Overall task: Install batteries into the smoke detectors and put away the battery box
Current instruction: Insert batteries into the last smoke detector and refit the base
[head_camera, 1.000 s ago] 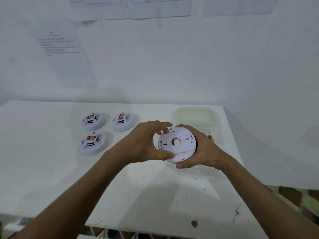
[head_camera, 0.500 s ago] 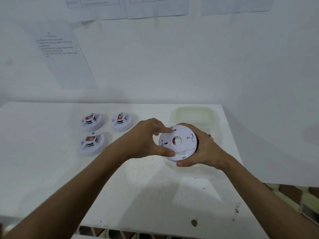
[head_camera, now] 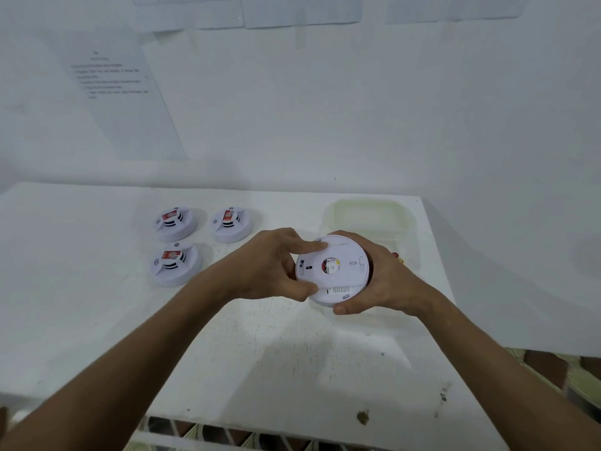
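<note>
The smoke detector sits back-side up between my hands above the table, my right hand cupped under it to steady it while my left hand pinches the rim of its back cover with finger and thumb, likely to twist it shut. Just behind my right hand lies the clear battery box; three more detectors wait well off to my left, faces up.

A white counter, scuffed and stained near its front edge, stands against a pale wall. Printed paper sheets hang on that wall, one tilted at left, others along the top. Light is soft and even.
</note>
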The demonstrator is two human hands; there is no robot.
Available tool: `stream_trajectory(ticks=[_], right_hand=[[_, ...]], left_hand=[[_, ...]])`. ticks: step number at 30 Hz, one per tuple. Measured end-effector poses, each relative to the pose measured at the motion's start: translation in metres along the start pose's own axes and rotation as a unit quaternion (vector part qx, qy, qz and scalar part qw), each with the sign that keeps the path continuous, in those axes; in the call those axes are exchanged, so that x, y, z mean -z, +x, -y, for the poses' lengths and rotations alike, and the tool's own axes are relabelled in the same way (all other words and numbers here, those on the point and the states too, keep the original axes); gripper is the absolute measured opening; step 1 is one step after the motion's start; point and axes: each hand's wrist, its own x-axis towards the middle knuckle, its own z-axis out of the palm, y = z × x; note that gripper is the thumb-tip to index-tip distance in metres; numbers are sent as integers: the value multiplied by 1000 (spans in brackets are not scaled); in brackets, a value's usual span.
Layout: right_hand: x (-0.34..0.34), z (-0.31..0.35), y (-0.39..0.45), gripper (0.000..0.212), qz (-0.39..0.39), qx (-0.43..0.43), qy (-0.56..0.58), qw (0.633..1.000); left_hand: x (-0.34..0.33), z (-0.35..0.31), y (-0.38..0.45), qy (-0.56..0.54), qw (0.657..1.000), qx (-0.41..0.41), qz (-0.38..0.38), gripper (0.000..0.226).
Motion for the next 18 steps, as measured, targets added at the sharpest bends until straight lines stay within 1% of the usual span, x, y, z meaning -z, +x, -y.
stream_trajectory(ticks=[4, 6, 9, 11, 12, 13, 15, 18], right_hand=[[0, 1, 3, 90, 16, -10, 10, 1000], [0, 2, 5, 89, 17, -16, 18, 1000], [-1, 3, 9, 87, 13, -18, 34, 999], [-3, 3, 14, 88, 8, -16, 36, 999], [-5, 4, 16, 89, 7, -16, 37, 999], [-8, 5, 18, 90, 9, -17, 36, 999], [-15, 10, 24, 92, 16, -22, 20, 999], [-25, 16, 34, 95, 19, -26, -33, 999]], left_hand=[[1, 0, -4, -17, 1000, 3, -7, 76], [2, 3, -6, -47, 999, 6, -22, 75], [5, 12, -15, -136, 989, 46, -36, 90], [5, 19, -21, -137, 988, 63, -30, 98], [4, 22, -24, -124, 990, 61, -26, 98], [3, 24, -26, -119, 991, 55, -24, 92], [3, 28, -30, -138, 989, 38, -32, 77], [10, 38, -36, -182, 982, 26, -36, 68]])
